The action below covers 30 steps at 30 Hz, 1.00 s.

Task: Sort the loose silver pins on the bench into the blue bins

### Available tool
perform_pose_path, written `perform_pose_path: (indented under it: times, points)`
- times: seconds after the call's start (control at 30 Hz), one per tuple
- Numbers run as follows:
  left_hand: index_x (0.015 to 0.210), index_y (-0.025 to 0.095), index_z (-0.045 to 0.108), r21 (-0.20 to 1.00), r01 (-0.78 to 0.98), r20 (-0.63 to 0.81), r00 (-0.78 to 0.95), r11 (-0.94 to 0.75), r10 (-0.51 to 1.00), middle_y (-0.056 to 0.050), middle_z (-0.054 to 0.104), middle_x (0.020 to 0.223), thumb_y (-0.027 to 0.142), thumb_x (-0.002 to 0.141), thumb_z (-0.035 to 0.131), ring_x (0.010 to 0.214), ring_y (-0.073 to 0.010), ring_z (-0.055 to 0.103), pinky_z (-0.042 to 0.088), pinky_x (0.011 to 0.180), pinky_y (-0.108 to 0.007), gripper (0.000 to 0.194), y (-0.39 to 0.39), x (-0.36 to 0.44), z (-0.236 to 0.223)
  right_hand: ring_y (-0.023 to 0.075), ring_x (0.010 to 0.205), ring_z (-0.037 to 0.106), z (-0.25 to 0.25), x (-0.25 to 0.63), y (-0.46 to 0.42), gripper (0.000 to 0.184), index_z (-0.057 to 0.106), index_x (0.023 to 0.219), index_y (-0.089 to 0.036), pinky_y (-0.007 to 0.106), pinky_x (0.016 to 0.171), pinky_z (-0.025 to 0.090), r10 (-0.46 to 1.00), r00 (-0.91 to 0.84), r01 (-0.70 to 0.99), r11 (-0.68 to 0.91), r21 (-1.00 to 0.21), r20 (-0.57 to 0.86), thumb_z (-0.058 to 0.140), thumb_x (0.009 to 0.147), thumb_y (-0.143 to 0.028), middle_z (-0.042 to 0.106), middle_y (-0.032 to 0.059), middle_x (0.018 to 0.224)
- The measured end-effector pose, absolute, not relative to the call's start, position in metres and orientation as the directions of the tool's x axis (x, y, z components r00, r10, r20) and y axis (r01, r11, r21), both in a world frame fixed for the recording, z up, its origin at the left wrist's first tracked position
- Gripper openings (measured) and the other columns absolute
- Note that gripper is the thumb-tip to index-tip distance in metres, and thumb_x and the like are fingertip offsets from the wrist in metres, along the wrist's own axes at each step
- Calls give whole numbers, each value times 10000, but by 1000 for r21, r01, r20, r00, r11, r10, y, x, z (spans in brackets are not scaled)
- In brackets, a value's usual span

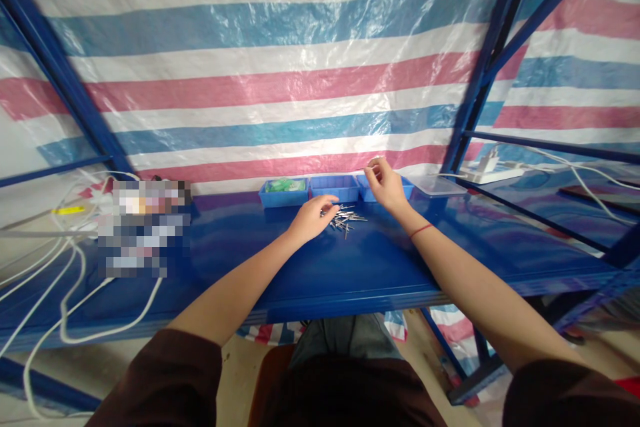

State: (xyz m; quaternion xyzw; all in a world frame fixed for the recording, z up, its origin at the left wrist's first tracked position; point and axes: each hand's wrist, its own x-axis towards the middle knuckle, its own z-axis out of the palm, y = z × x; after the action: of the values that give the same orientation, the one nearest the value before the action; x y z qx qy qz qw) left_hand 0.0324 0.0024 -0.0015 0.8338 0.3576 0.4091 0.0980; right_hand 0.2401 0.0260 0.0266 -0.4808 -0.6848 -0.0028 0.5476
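A pile of thin silvery metal rods (pixel 346 217) lies loose on the blue table, several of them crossing one another. My left hand (pixel 314 216) rests at the pile's left edge, fingers curved and thumb apart, with nothing visible between them. Raised over the right blue bin (pixel 369 195), my right hand (pixel 384 183) pinches a thin rod (pixel 362 169) between thumb and fingertips; its details are too small to make out. A middle blue bin (pixel 334 188) stands behind the pile. In the left blue bin (pixel 284 197) is green and clear plastic wrapping.
The blue table (pixel 320 273) backs onto a striped plastic sheet (pixel 280 93) between blue metal posts. At right lies a clear plastic lid (pixel 440 185), with a white power strip (pixel 493 172) beyond it. White cables (pixel 65 307) and a blurred-out heap (pixel 145 227) occupy the left side.
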Motion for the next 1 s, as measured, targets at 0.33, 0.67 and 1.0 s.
perform_pose_path:
  times: [0.33, 0.67, 1.0]
  points:
    - [701, 171, 603, 23, 564, 379, 759, -825, 529, -14, 644, 736, 532, 783, 516, 712, -142, 592, 396, 655, -236, 380, -17, 37, 9, 234, 679, 560, 12, 269, 45, 447, 405, 1211, -134, 307, 607, 380, 735, 169, 866, 207, -455, 657, 445, 807, -322, 621, 75, 724]
    - [842, 159, 606, -145, 661, 339, 732, -736, 591, -76, 626, 871, 263, 888, 398, 786, -192, 609, 436, 697, -281, 238, -23, 43, 4, 131, 597, 528, 21, 235, 18, 169, 615, 784, -158, 246, 593, 391, 799, -501, 644, 601, -473, 334, 465, 709, -185, 614, 11, 685]
    - [914, 200, 574, 401, 615, 605, 379, -679, 700, -34, 656, 840, 287, 875, 436, 768, -155, 619, 458, 714, -254, 168, -6, 31, 9, 95, 517, 432, 15, 207, 4, 324, 522, 683, -156, 231, 511, 344, 752, -557, 384, 609, -694, 352, 442, 826, -436, 499, -20, 586]
